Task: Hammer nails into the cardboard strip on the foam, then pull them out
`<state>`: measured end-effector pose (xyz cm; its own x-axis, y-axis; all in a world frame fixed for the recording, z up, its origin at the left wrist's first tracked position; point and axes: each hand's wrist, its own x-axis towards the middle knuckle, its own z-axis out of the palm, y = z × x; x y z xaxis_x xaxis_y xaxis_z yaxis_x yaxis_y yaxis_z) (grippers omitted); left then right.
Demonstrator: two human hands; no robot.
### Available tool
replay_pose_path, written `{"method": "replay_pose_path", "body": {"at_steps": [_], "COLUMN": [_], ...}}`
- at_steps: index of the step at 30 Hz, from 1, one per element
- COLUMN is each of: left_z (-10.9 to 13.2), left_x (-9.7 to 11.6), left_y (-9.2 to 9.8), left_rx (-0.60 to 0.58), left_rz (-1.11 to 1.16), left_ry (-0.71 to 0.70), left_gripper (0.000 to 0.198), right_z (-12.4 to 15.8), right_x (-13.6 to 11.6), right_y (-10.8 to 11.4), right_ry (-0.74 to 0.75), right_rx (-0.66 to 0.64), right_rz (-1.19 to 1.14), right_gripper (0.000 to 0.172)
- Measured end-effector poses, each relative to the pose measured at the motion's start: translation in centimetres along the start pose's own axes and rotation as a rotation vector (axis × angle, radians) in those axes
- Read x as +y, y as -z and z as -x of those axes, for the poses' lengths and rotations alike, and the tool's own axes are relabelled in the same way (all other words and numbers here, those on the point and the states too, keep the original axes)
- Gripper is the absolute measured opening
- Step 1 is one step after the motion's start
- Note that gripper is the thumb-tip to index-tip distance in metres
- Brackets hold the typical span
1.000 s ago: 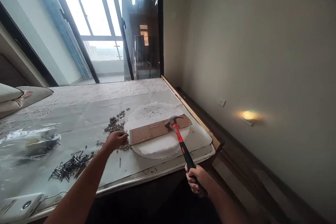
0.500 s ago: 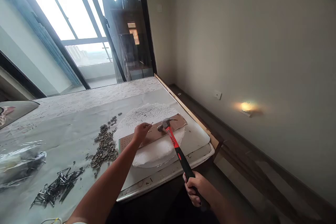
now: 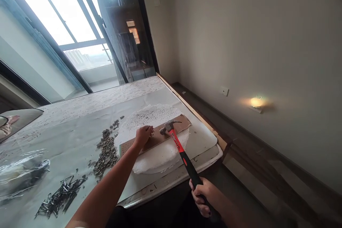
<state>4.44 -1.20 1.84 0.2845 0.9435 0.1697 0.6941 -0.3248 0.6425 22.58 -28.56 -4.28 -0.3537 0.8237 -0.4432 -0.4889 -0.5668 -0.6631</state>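
Note:
My right hand (image 3: 204,196) is closed round the black grip of a red-and-black claw hammer (image 3: 179,146). Its steel head rests on a brown board (image 3: 157,134) full of small holes. The board lies across a white round foam slab (image 3: 157,149). My left hand (image 3: 143,135) is over the board's middle, fingers pinched on a small nail just left of the hammer head.
A heap of loose dark nails (image 3: 61,194) lies at the near left, a pile of grey bits (image 3: 107,149) beside the foam. A clear plastic bag (image 3: 21,172) sits far left. The table's right edge (image 3: 192,112) drops to a wooden floor by the wall.
My left hand left the grey pile at the board's left end and came to the board's middle with a nail. The hammer stayed on the board; the camera swung right.

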Motion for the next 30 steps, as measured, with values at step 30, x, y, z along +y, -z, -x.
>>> {"method": "replay_pose_path", "body": {"at_steps": [30], "left_z": [0.0], "left_x": [-1.8], "left_y": [-1.9], "left_rx": [0.074], "left_rz": [-0.244], "left_ry": [-0.238], "left_gripper": [0.037], "right_z": [0.1], "right_x": [0.0], "right_y": [0.1], "right_ry": [-0.013], "right_rx": [0.02], "right_rz": [0.047], "right_gripper": [0.019]}}
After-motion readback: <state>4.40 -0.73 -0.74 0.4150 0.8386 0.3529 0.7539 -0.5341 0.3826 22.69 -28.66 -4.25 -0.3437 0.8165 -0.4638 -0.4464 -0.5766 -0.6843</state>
